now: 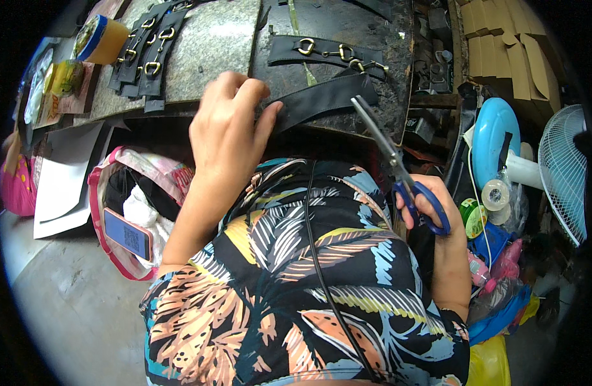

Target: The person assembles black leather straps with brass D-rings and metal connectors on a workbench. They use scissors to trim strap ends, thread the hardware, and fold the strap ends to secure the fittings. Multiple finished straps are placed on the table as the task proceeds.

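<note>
My left hand (pixel 226 128) is at the near edge of the worktable, its fingers bent around the left end of a plain black strap (pixel 325 101). The fingertips are slightly smeared and partly hidden. The strap runs rightward along the table edge. My right hand (pixel 436 204) grips scissors by their blue handles (pixel 431 219). Their metal blades (pixel 376 128) look nearly closed and point up and left, with the tip by the strap's right part. Beyond it lies a black strap piece with gold-coloured buckle hardware (pixel 328 51).
Several finished-looking black straps with buckles (pixel 144 61) lie on the grey slab at left, beside a tub (pixel 103 40) and a jar (pixel 65 78). A bag holding a phone (pixel 127 233) hangs below. At right stand a fan (pixel 563 170), tape rolls (pixel 497 194) and cardboard pieces (pixel 508 55).
</note>
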Demonstrator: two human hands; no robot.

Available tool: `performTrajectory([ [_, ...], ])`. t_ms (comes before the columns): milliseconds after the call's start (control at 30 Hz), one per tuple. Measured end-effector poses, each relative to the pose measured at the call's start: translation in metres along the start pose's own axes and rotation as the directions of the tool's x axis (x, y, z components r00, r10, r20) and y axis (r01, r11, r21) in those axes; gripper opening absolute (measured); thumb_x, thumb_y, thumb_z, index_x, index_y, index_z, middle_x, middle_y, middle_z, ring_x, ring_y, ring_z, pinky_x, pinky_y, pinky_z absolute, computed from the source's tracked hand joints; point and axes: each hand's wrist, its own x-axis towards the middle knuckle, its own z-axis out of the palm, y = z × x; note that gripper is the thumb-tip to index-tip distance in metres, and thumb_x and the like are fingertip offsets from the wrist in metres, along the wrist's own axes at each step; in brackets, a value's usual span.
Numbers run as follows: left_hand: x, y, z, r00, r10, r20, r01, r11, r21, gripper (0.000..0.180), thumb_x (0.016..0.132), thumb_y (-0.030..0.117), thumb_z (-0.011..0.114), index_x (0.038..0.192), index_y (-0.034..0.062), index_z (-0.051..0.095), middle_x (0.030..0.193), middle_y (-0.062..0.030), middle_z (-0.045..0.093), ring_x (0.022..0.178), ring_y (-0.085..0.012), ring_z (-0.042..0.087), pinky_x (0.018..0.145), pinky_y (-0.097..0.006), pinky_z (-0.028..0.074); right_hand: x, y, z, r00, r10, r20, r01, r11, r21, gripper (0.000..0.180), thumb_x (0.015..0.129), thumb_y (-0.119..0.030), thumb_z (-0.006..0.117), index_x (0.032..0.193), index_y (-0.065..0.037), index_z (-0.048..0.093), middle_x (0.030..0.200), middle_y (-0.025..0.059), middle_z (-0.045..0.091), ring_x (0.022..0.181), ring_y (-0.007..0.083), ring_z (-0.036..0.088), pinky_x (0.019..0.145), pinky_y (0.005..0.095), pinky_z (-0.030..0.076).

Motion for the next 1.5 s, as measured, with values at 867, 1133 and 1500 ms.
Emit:
performTrajectory([
  [867, 0.037, 0.004, 0.03, 0.789, -0.022, 0.613, 0.579, 0.357, -0.733, 0.025, 0.095, 0.009, 0.069, 0.115, -0.0047, 0.068, 0.104, -0.0044, 0.072, 0.094, -0.0075, 0.064, 0.088, -0.021, 0.05, 0.013, 0.002, 0.016, 0.998, 0.034, -0.059, -0.037, 0.998, -0.055, 0.066, 0.089, -0.065, 0.067, 0.092, 0.001, 0.063, 0.065, 0.0048, 0.064, 0.054, 0.0097, 0.059, 0.053, 0.0205, 0.041],
  [1133, 0.035, 0.002, 0.028, 0.757, -0.046, 0.652, 0.649, 0.17, -0.741, 0.024, 0.097, 0.017, 0.07, 0.11, -0.0022, 0.071, 0.093, -0.0022, 0.072, 0.083, -0.0061, 0.064, 0.078, -0.021, 0.052, 0.015, 0.0, 0.023, 0.997, 0.031, -0.069, -0.035, 0.997, -0.064, 0.071, 0.086, -0.069, 0.068, 0.093, 0.001, 0.064, 0.065, 0.0038, 0.063, 0.054, 0.0086, 0.058, 0.052, 0.0197, 0.04],
  [1500, 0.038, 0.011, 0.019, 0.665, -0.09, 0.742, 0.747, 0.07, -0.661, 0.021, 0.1, 0.025, 0.065, 0.107, 0.0061, 0.071, 0.071, 0.0025, 0.066, 0.053, -0.001, 0.056, 0.044, -0.015, 0.034, 0.017, 0.003, 0.024, 0.998, -0.034, -0.053, 0.034, 0.999, 0.004, 0.045, 0.091, -0.043, 0.077, 0.095, 0.0, 0.064, 0.071, 0.0006, 0.063, 0.059, 0.0065, 0.06, 0.053, 0.0196, 0.044],
])
